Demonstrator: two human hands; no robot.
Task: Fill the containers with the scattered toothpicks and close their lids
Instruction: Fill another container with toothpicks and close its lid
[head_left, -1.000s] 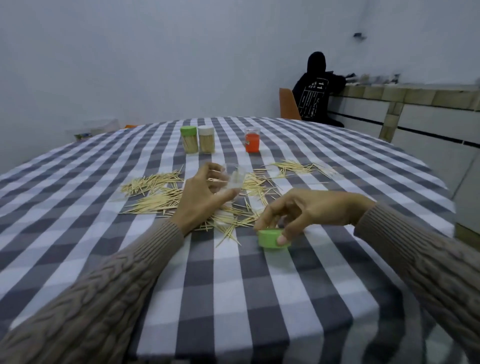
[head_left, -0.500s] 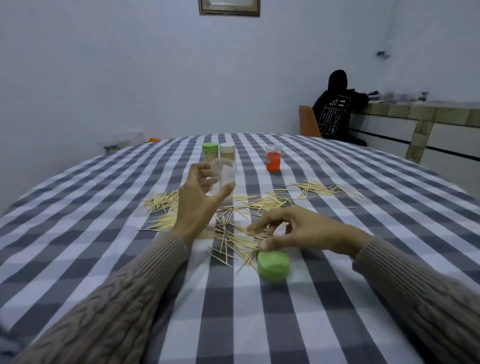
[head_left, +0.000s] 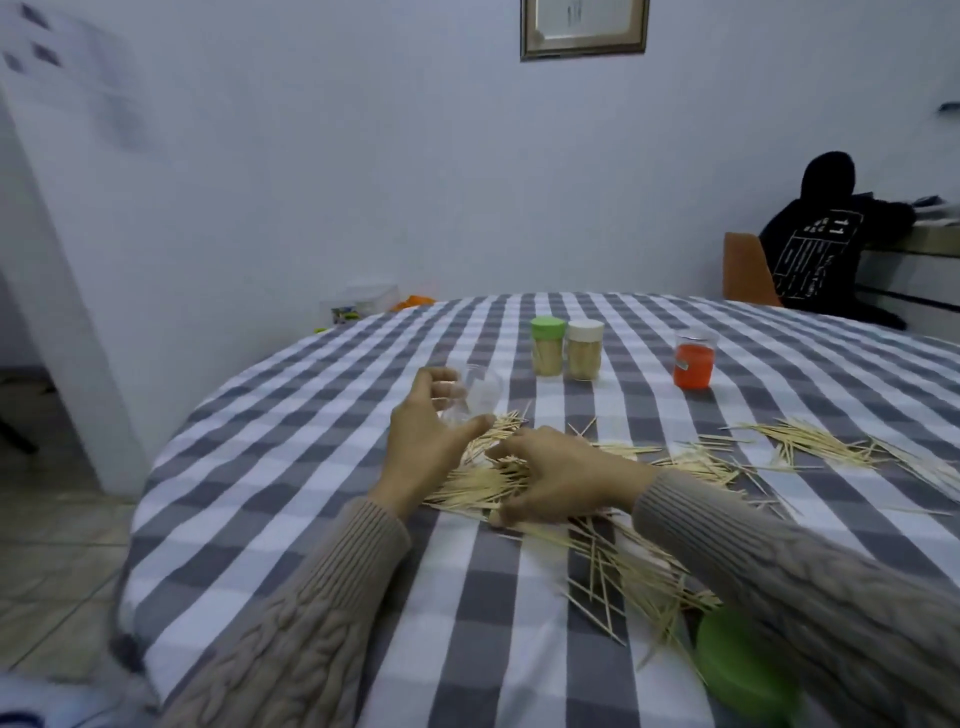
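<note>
We grip the clear container (head_left: 480, 397) in our left hand (head_left: 423, 441) just left of centre frame, while our right hand (head_left: 553, 475) – fingers curled down onto the toothpicks (head_left: 488, 486) lying mostly left-to-right on the worktop (head_left: 311, 467) – sits directly below-right of it, the nearer one to gather a bundle.

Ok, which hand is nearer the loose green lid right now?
Right. The green lid lies beside the right forearm, though the right hand itself is farther up, on the toothpicks. The left hand holds the clear container, farther off.
</note>
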